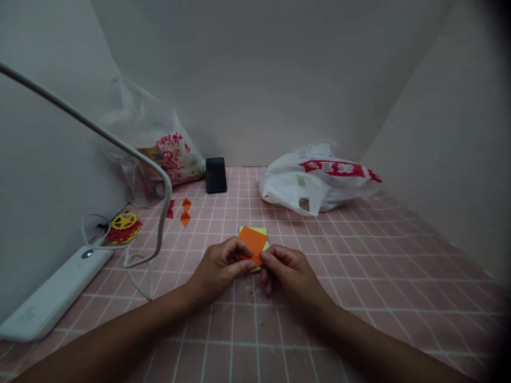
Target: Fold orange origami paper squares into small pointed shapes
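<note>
An orange square of paper (254,242) is pinched at its near edge by both hands, just above a small stack of coloured sheets (259,232) with yellow-green edges showing. My left hand (220,266) grips the paper's left near corner with curled fingers. My right hand (288,271) pinches the right near corner between thumb and fingers. Both hands rest low over the pink gridded table (359,266).
A white desk lamp base (51,298) with its arm (104,135) and cord stands at the left. Red and yellow paper cut-outs (123,226), orange and red scraps (184,211), a black phone (216,174), a clear bag (159,149) and a white plastic bag (319,183) lie further back.
</note>
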Demonstrator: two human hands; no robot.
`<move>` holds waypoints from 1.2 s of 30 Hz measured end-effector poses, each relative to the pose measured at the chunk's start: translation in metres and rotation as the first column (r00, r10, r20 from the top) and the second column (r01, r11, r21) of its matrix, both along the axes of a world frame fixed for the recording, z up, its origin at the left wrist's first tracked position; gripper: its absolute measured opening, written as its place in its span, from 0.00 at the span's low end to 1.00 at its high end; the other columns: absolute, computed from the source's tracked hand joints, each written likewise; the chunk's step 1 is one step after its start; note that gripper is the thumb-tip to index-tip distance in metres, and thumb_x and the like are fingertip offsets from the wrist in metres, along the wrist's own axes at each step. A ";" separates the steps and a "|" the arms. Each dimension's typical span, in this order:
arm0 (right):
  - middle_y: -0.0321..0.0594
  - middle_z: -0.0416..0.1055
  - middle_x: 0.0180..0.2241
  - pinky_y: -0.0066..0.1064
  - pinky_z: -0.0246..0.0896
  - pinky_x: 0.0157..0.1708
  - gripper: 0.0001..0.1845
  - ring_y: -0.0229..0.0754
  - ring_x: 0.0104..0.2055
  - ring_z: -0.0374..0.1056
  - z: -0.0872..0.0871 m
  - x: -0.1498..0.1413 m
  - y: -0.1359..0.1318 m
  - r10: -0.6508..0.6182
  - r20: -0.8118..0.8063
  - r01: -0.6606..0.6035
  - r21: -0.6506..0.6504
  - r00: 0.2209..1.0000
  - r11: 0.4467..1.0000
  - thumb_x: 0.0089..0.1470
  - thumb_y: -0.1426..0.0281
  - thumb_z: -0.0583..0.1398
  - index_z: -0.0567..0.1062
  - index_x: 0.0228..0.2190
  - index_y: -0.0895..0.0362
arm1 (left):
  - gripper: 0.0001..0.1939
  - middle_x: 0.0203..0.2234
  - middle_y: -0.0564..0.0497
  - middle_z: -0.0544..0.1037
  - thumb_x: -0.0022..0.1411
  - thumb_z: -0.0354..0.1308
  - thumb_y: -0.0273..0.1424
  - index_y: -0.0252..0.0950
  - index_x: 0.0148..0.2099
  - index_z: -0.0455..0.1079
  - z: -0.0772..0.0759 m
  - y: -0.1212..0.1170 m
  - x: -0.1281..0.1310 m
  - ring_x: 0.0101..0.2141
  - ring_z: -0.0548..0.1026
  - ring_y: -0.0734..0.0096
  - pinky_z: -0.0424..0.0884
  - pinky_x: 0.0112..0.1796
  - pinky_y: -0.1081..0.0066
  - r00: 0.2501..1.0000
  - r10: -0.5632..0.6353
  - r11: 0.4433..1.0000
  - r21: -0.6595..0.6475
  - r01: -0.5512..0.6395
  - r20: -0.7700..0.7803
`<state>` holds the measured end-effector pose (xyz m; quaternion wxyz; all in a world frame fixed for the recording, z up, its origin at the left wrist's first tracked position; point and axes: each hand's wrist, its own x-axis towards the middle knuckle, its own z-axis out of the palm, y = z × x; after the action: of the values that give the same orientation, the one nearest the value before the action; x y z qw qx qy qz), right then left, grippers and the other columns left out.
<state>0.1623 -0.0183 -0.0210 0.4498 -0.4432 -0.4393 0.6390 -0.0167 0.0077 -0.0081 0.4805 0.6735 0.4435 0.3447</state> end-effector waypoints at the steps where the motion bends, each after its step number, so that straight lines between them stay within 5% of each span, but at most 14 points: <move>1: 0.32 0.69 0.17 0.24 0.55 0.17 0.18 0.31 0.15 0.62 -0.001 0.000 0.000 0.003 0.007 -0.003 0.006 1.000 1.000 0.54 0.57 0.62 0.70 0.23 0.57 | 0.07 0.26 0.54 0.74 0.56 0.64 0.32 0.36 0.33 0.70 0.000 0.001 0.000 0.27 0.71 0.73 0.66 0.30 0.73 1.000 -0.003 1.000 -0.007 0.004 0.003; 14: 0.32 0.67 0.17 0.25 0.55 0.18 0.17 0.32 0.16 0.61 0.000 0.002 0.001 0.025 0.166 -0.040 0.085 0.986 0.996 0.57 0.60 0.60 0.70 0.23 0.57 | 0.08 0.23 0.55 0.70 0.54 0.62 0.34 0.36 0.30 0.68 0.003 0.001 0.002 0.26 0.66 0.73 0.61 0.29 0.72 1.000 -0.018 0.994 -0.105 0.018 0.005; 36: 0.32 0.66 0.16 0.26 0.54 0.17 0.16 0.32 0.15 0.60 0.003 0.001 0.000 0.019 0.159 -0.030 0.067 0.987 0.997 0.57 0.60 0.58 0.69 0.22 0.56 | 0.09 0.22 0.55 0.72 0.53 0.64 0.34 0.34 0.30 0.70 0.001 0.003 0.002 0.24 0.68 0.74 0.64 0.28 0.73 0.993 -0.011 0.987 -0.158 0.029 0.114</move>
<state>0.1633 -0.0181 -0.0182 0.4208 -0.4711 -0.5009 0.5917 -0.0143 0.0104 -0.0073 0.5606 0.6168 0.4349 0.3408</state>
